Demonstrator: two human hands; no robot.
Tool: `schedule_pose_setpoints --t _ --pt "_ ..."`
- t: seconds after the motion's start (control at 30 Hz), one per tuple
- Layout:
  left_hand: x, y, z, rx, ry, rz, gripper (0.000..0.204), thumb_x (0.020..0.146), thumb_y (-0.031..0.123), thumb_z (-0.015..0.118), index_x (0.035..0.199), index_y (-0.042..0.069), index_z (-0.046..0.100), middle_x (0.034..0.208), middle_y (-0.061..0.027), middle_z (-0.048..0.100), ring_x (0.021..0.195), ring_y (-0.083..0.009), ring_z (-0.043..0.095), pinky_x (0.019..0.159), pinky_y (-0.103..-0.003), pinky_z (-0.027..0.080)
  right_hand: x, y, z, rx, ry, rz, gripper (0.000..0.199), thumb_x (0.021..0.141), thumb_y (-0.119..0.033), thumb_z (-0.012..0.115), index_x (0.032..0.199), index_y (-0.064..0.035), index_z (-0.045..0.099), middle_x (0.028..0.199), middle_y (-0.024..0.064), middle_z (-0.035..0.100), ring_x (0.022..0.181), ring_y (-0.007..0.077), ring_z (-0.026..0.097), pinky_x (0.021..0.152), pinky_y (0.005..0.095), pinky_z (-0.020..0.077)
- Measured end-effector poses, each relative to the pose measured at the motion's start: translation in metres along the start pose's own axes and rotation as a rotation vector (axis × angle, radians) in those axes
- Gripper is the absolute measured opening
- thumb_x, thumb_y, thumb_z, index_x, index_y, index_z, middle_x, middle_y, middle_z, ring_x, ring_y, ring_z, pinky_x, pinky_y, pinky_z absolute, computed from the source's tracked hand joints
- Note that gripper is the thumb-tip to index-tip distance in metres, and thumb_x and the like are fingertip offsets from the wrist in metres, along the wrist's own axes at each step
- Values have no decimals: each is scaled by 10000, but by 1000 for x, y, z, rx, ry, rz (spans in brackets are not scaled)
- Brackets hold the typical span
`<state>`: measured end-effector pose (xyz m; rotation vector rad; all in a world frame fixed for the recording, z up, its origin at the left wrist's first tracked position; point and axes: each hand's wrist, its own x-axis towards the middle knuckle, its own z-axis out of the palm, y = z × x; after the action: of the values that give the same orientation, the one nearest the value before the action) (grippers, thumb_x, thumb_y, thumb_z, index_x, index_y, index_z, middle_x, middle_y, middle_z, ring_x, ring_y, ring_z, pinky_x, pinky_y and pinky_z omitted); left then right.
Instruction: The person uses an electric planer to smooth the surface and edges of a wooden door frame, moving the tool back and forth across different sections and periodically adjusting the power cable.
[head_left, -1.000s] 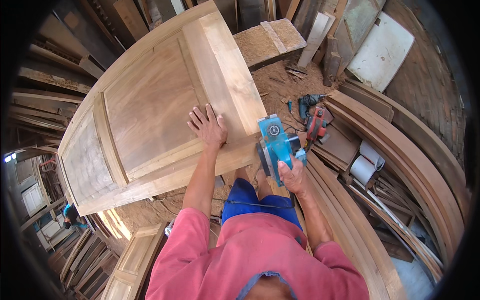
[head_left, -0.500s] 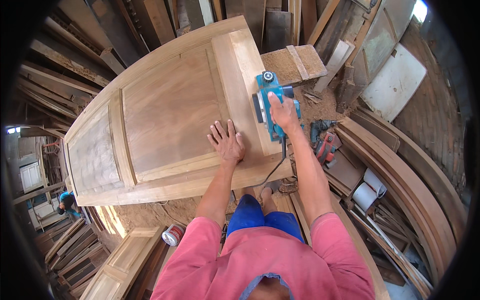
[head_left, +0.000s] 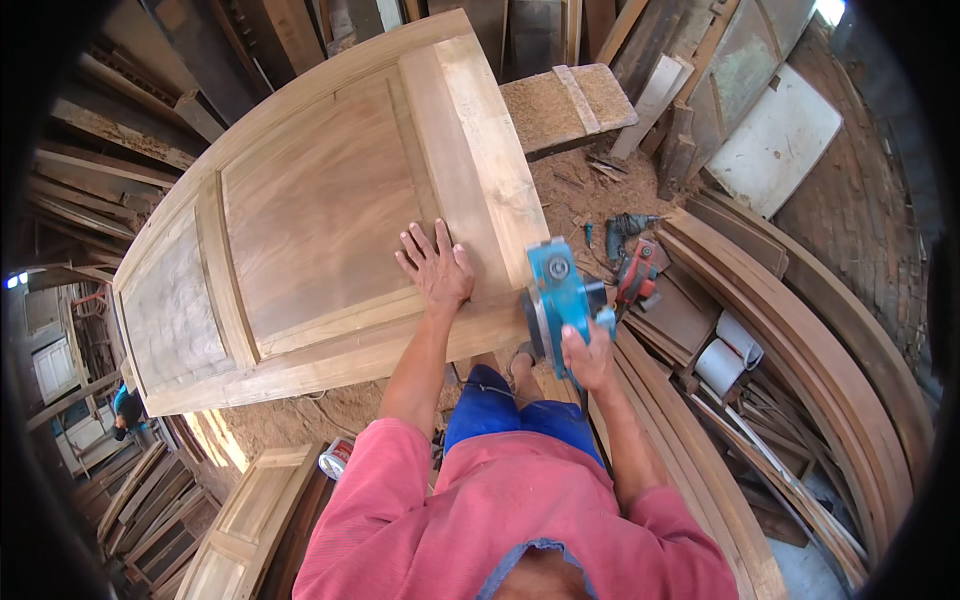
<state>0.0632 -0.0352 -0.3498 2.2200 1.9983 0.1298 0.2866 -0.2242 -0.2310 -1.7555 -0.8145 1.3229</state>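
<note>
A large panelled wooden door (head_left: 470,150) lies flat in front of me, its near right corner closest to my body. My left hand (head_left: 438,268) rests flat on the door's frame near that corner, fingers spread. In my right hand (head_left: 590,352) is a teal electric hand planer (head_left: 562,290), gripped by its rear handle. The planer is at the door's near right corner, mostly past the edge. Whether its sole still touches the wood, I cannot tell.
Right of the door lie a drill (head_left: 628,232) and a red power tool (head_left: 640,270) beside stacked boards (head_left: 790,310). A sawdust-covered bench (head_left: 560,105) stands beyond. Lower left are a smaller panelled door (head_left: 250,515) and a tin (head_left: 336,458). A person (head_left: 128,408) is far left.
The planer in my right hand has moved toward me along the door's right edge to the near corner. My left hand stays flat on the door. The view has shifted slightly.
</note>
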Motion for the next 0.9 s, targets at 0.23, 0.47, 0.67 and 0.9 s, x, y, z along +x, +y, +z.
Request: schedule_pose_setpoints --t 0.23,0.47,0.67,0.9 --pt "1 6 -4 -5 6 19 664 1009 355 445 1619 107 356 1688 -313 147 1558 -519 88 1229 -678 25 -7 0 0 -42 42 18 586 960 -562 602 970 21 650 703 118 616 675 245 610 657 415 483" --pt "1 6 -6 -15 43 32 660 996 345 460 1603 96 386 1672 -334 166 1542 -540 112 1215 -697 53 132 -71 24 -19 74 -106 521 974 -495 613 892 18 644 600 87 597 562 221 618 570 387 492" --pt "3 5 -10 -18 -13 13 668 999 349 446 1611 95 365 1667 -345 164 1544 -544 101 1214 -700 43 252 -124 43 40 74 -112 552 974 -505 616 820 22 670 602 84 623 521 213 619 548 389 501" --pt "6 10 -13 -18 -38 10 666 1010 370 409 1614 95 357 1674 -335 159 1551 -538 86 1219 -691 37 340 -172 51 52 26 -140 525 986 -511 631 800 -20 614 631 53 577 489 154 549 461 326 450"
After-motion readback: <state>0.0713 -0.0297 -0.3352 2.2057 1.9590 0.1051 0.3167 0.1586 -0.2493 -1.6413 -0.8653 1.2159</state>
